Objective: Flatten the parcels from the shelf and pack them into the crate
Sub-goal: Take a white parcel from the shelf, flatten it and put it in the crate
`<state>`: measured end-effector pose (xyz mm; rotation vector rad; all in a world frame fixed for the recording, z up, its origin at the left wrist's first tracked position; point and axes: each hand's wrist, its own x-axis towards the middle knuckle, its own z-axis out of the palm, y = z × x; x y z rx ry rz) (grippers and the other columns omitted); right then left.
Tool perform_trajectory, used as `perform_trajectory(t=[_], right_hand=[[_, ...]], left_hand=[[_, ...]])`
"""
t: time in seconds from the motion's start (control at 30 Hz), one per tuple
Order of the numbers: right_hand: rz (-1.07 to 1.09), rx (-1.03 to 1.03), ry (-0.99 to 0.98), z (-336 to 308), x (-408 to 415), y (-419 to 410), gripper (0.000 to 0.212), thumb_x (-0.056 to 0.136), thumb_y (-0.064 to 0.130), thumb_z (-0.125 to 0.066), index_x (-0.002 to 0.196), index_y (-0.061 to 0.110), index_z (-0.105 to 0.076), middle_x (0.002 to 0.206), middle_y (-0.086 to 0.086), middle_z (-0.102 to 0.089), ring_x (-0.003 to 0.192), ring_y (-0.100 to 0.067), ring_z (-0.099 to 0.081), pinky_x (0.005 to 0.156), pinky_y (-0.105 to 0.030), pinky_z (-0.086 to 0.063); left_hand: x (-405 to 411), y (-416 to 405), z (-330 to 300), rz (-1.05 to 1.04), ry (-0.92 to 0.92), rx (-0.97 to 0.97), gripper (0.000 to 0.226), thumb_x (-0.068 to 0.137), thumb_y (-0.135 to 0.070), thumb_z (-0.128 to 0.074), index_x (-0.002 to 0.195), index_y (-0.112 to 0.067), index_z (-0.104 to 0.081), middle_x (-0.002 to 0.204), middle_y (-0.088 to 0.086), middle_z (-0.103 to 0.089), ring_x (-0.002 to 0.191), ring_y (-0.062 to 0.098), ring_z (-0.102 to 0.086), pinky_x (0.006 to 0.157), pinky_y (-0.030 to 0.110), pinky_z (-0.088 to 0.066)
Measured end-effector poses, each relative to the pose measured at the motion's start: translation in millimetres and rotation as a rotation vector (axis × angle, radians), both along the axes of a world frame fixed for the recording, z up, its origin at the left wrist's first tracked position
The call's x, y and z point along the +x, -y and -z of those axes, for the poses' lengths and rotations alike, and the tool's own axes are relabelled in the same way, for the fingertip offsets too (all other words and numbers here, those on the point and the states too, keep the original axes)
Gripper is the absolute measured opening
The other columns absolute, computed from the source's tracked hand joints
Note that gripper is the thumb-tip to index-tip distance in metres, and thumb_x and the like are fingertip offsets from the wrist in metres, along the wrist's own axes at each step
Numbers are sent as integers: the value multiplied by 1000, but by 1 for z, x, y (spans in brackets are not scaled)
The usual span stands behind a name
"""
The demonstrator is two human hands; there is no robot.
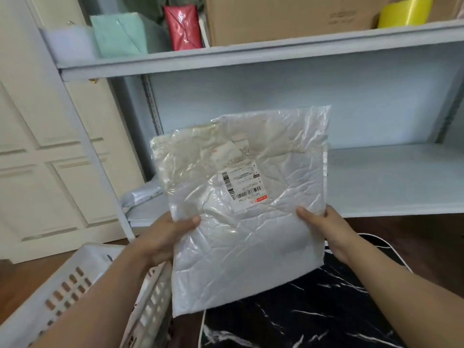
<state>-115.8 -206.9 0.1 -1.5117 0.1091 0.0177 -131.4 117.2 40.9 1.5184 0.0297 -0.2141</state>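
Observation:
I hold a white crinkled plastic parcel (241, 222) with a barcode label up in front of the lower shelf (389, 182). My left hand (165, 237) grips its left edge, thumb on top. My right hand (324, 227) grips its right edge the same way. A second, creamier parcel lies behind the first one, its top left part showing. The white slotted crate (75, 280) stands at the lower left, under my left forearm. Another grey-white parcel (140, 194) lies at the left end of the lower shelf.
The upper shelf (251, 52) carries a mint-green package (118, 33), a red wrapped packet (182, 26), a cardboard box (288, 18) and a yellow tape roll (404, 12). A black marbled surface (313, 310) lies below the parcel. A cream panelled door (37, 146) is on the left.

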Motion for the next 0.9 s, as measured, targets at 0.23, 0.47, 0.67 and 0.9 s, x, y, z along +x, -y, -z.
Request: perform_trajectory(t=[0.23,0.47,0.67,0.9], right_hand=[[-54,-124,15,-11,19,-57,22,76,10,-78,97,7,-72,90,-9,-76,80,-26,-73,77,-40,-58],[-209,-258,47,-16,50,-165,23,77,16,-80,98,13,-71,83,1,-75,72,-13,-72,60,-23,-53],[-514,-718,25,14,72,-268,37,80,23,-78,111,16,-58,104,4,-62,88,-11,-60,67,-20,-46],[-829,-1140,398,93,57,-384,31,98,5,-47,123,18,-59,131,-1,-51,120,-17,-50,98,-24,-39]], left_hand=[[-3,-71,9,-130,8,-52,84,38,-28,-98,112,-8,-64,105,16,-72,93,31,-71,77,41,-58],[-11,-154,72,-498,-29,-89,39,77,1,-72,115,-1,-63,102,18,-72,94,35,-69,86,49,-53],[-46,-261,159,-831,-253,-207,33,83,0,-67,115,5,-58,107,27,-65,98,41,-63,92,57,-47],[-105,-301,279,-1131,-672,207,47,83,6,-63,128,10,-50,122,27,-56,112,41,-56,75,38,-49]])
